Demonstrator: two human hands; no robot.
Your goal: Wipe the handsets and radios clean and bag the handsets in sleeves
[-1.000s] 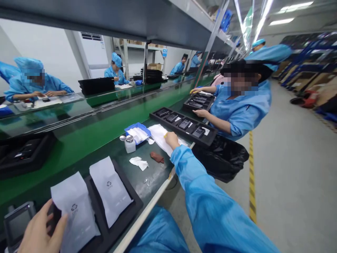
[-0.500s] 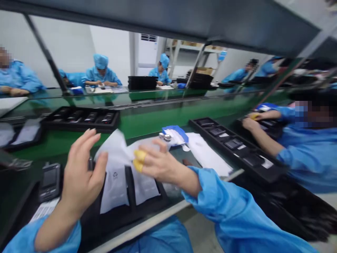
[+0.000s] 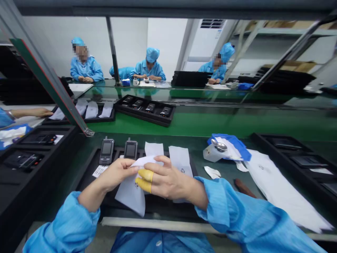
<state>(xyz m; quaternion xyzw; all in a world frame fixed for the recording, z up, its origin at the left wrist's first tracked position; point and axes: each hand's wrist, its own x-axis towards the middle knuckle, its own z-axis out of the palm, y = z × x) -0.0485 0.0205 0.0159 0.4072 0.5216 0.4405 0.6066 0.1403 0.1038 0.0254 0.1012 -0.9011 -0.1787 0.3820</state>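
Observation:
A white translucent bag (image 3: 131, 197) with a small printed mark hangs tilted between my hands, over the black tray (image 3: 85, 181). My left hand (image 3: 116, 175) pinches its upper edge between thumb and fingers. My right hand (image 3: 171, 180), with yellow finger cots on two fingers, grips the same edge from the other side. Two black handheld radios with screens lie beyond my left hand, one radio (image 3: 106, 151) at the left and another radio (image 3: 131, 149) beside it. A label sheet (image 3: 99, 171) sits below the first. Behind my right hand, another white bag (image 3: 179, 157) rests in the tray.
On the right are a blue bin (image 3: 242, 153) of white pieces, a bottle with a metal top (image 3: 213, 154), a brown-handled tool (image 3: 244, 188) and stacked white bags (image 3: 279, 186). Black trays (image 3: 170, 123) line the green belt. A co-worker's hand (image 3: 39, 112) shows at left.
My view has swung left. My left hand, spread open before, has closed on the white bag's edge. Both hands have come together, and the bag now hangs tilted over the tray.

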